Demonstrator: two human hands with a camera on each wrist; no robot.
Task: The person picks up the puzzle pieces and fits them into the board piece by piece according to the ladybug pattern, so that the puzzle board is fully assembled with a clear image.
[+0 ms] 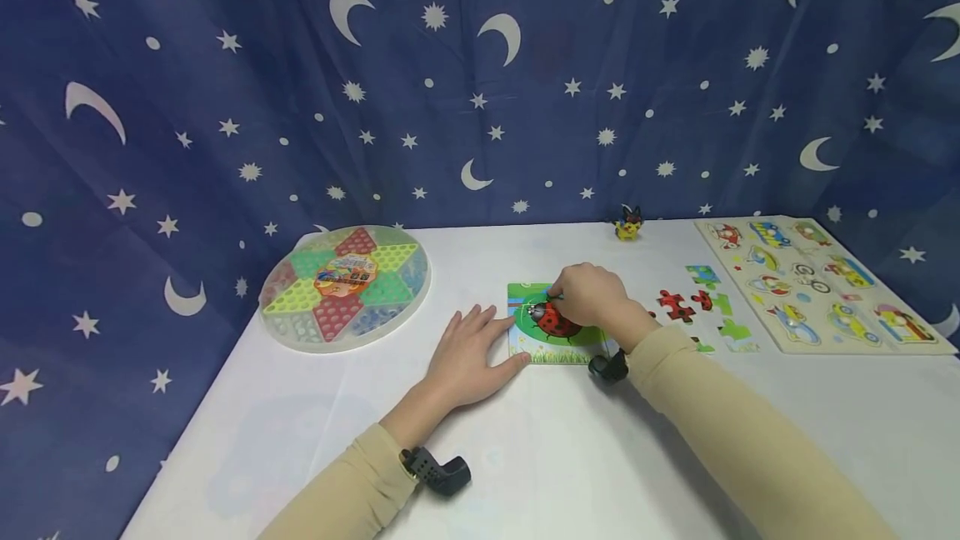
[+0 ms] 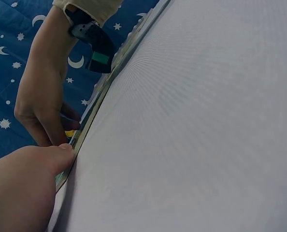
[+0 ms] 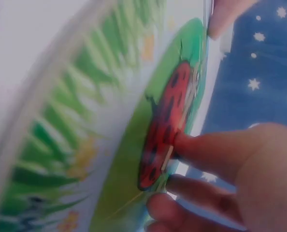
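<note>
A ladybug jigsaw puzzle (image 1: 555, 355) lies flat at mid-table, its green oval and red ladybug (image 3: 167, 116) partly covered by my right hand. My right hand (image 1: 592, 298) reaches over the upper right of the puzzle. Its thumb and curled fingers pinch a puzzle piece (image 3: 167, 158), whose pale edge shows beside the thumb in the right wrist view; most of the piece is hidden. My left hand (image 1: 472, 357) rests with fingers spread at the puzzle's left edge. Its thumb touches the lower left corner, also seen from the side in the left wrist view.
Several loose puzzle pieces (image 1: 676, 307), red and green, lie right of the puzzle. A wooden picture board (image 1: 813, 273) is at the far right, and a round star-patterned game board (image 1: 345, 290) at the left. A small yellow figure (image 1: 627, 225) stands at the back before a blue curtain (image 1: 420, 48).
</note>
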